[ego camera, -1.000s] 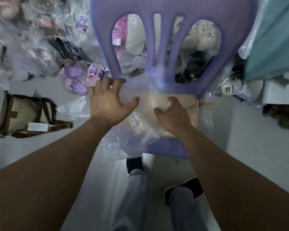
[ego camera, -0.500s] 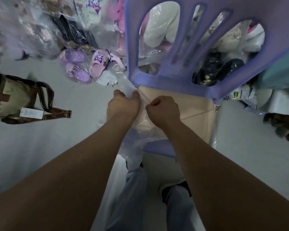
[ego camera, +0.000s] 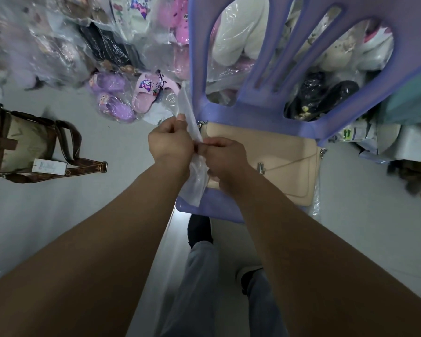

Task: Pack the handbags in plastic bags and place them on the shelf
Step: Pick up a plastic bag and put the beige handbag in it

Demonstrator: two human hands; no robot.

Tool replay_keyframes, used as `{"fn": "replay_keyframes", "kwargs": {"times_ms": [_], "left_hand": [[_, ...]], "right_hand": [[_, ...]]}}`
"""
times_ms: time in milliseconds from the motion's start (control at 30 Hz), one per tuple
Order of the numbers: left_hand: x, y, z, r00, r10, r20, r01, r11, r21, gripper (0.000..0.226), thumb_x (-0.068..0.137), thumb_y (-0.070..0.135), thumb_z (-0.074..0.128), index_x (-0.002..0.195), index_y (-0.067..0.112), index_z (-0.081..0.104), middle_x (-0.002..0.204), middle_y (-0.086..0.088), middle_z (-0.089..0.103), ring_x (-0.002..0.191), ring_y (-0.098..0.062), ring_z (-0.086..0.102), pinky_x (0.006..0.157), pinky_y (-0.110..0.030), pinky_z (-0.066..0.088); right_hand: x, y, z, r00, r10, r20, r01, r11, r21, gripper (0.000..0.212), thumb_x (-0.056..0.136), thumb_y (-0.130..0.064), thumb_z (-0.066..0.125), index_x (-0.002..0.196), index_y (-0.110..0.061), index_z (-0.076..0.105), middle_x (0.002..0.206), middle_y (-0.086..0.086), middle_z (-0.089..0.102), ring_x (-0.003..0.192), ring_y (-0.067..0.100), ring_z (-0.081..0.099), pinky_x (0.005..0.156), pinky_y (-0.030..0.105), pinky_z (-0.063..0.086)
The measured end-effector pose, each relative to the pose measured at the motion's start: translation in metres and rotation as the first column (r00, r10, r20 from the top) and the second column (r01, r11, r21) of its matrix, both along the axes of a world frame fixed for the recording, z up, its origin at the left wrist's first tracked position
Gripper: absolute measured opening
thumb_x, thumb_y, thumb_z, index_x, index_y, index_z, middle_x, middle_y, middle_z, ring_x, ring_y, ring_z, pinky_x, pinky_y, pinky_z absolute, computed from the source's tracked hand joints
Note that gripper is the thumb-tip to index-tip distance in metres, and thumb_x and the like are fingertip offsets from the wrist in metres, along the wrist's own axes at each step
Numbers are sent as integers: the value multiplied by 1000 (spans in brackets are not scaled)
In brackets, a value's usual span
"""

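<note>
Left hand [ego camera: 170,142], right hand [ego camera: 225,156] both pinch clear plastic bag [ego camera: 194,187] edge, close together. Beige handbag [ego camera: 289,166] lies on purple chair [ego camera: 253,113] seat, just right. Rub layers apart, open mouth wide, then slide handbag in.

A lilac plastic chair [ego camera: 260,113] with a slotted back stands on a pale grey floor [ego camera: 46,210], with heaps of slippers [ego camera: 146,93] in clear wrap to its left and behind it, black shoes [ego camera: 336,93] showing through its back, and a teal panel [ego camera: 411,103] to its right.
</note>
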State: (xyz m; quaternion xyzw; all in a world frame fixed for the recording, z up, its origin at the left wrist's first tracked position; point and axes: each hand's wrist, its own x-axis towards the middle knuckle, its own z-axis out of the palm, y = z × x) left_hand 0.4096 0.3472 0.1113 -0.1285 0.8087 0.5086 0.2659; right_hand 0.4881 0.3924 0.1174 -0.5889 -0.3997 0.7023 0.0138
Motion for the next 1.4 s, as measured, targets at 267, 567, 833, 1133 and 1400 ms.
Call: {"fn": "replay_keyframes", "kwargs": {"times_ms": [267,567,833,1133,1400], "left_hand": [[-12,-8,6,953,-51,-298,30,997,-74,18,103,33,48,96,18,55,77,4,56,71,-13,54,85,-41,52],[-8,-34,8,402,-707,-582,386,707,-593,23,89,20,63,111,20,69,101,-10,61,98,-36,53,81,-40,32],[-41,-42,-3,326,-796,-510,200,585,-786,34,87,2,56,102,26,75,97,-9,63,93,-38,55,75,-39,25],[-71,-52,-5,539,-698,-472,165,636,-754,35,102,40,44,127,27,64,116,-4,66,110,-35,48,89,-42,30],[-58,-50,-4,606,-610,-510,270,761,-589,31,102,38,51,120,23,71,119,-5,67,110,-31,56,96,-39,37]], "right_hand": [[3,3,-9,935,-341,95,347,936,-57,14,90,-13,68,99,-2,65,67,5,60,39,7,53,40,17,39],[1,18,-18,930,164,328,-335,746,575,25,86,-5,57,106,-10,71,110,11,70,105,32,63,95,31,43],[2,45,-46,485,557,674,-870,385,308,70,92,-35,53,157,-29,26,162,7,27,153,35,9,124,52,6],[-15,75,-37,250,689,680,-966,226,126,67,84,-60,54,140,-23,51,141,13,50,135,39,37,111,48,26],[-7,100,9,149,912,382,-985,102,141,38,72,-43,87,70,-19,57,74,-8,57,72,12,54,66,28,43]]}}
